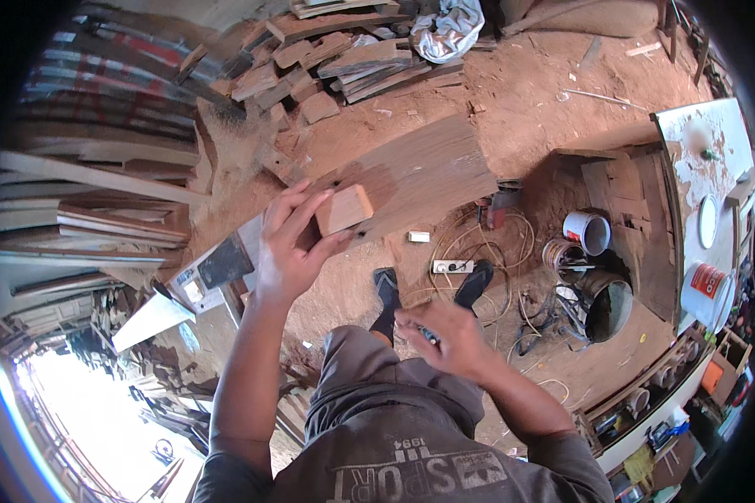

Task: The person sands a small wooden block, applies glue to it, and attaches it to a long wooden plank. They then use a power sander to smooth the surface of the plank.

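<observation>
A long weathered wooden plank (428, 159) lies at an angle in front of me, with a small pale wooden block (346, 210) on it. My left hand (298, 243) grips the block's left end, thumb below and fingers over it. A dark plate (225, 265) on a light surface is just left of that hand. My right hand (445, 335) is low before my body, fingers curled round a small dark, shiny object that I cannot make out clearly.
Lumber piles (352, 67) lie ahead, stacked boards (101, 218) at left. A power tool (497, 210), coiled hose, power strip (453, 267) and white bucket (585, 233) are on the dusty floor. A metal drum (608, 310) and worn white bench (700, 142) stand at right.
</observation>
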Tool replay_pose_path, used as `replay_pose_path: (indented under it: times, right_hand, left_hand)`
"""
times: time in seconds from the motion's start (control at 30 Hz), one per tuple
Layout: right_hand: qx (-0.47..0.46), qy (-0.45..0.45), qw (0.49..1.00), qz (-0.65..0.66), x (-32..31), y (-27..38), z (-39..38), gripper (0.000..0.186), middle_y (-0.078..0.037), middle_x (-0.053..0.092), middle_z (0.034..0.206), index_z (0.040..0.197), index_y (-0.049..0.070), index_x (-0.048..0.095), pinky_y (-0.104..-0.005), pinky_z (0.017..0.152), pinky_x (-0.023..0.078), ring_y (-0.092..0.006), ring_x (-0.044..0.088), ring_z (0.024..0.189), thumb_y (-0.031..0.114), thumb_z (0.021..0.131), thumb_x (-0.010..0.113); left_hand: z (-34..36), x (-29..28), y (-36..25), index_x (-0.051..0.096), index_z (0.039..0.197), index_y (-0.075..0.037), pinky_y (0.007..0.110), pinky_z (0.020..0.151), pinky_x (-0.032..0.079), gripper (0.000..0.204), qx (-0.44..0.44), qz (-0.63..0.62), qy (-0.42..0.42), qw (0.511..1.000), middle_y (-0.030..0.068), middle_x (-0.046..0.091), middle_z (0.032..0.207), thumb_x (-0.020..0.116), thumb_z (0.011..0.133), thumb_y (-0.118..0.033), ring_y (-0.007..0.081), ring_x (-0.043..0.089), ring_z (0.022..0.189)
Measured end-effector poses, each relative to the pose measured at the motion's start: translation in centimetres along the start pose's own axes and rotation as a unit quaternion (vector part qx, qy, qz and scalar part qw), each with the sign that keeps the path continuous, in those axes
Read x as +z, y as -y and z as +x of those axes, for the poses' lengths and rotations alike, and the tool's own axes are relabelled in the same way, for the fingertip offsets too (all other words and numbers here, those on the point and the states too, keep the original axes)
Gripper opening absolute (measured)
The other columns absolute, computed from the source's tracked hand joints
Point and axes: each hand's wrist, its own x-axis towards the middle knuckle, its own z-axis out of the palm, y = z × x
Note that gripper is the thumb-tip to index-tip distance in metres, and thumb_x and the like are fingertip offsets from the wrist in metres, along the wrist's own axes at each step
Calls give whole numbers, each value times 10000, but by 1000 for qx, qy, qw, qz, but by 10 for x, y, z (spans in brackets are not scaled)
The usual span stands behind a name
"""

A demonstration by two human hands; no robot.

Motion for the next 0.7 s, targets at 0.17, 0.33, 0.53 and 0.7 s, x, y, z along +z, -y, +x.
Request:
replay_pose_path:
  times: [0.17, 0.33, 0.53, 0.7]
  right_hand:
    - [-174, -109, 967, -148, -64, 50, 123, 294, -164, 769, 1148, 1237, 68, 767, -431, 869, 570, -341, 729, 1017, 149, 955, 796]
    - [-80, 45, 982, -162, -73, 77, 189, 503, -158, 735, 1342, 1437, 94, 663, -438, 1051, 553, -357, 713, 1205, 209, 968, 802]
    - [-49, 160, 933, -320, -57, 80, 192, 720, -115, 655, 1501, 1573, 162, 538, -462, 1189, 477, -359, 613, 1379, 225, 923, 841]
    - [-3, 158, 904, -397, -46, 91, 191, 726, -139, 645, 1496, 1560, 185, 556, -477, 1195, 463, -382, 591, 1387, 224, 896, 847]
  left_hand:
    - [0, 1, 0, 727, 1373, -139, 498, 1135, 443, 650, -2, 28, -17, 999, 108, 684, 1297, 936, 762, -208, 359, 626, 1310]
    - [-2, -10, -8, 540, 1560, -121, 541, 1192, 409, 906, -26, 8, 15, 1000, 130, 603, 1470, 948, 784, -351, 387, 566, 1381]
    - [-61, -84, 1, 583, 1527, -88, 530, 1258, 397, 808, -18, 38, -27, 999, 166, 565, 1563, 919, 802, -207, 380, 484, 1511]
    - [-144, -141, 17, 748, 1303, -32, 470, 1158, 497, 487, -57, -4, -88, 994, 155, 703, 1373, 841, 825, -42, 357, 640, 1359]
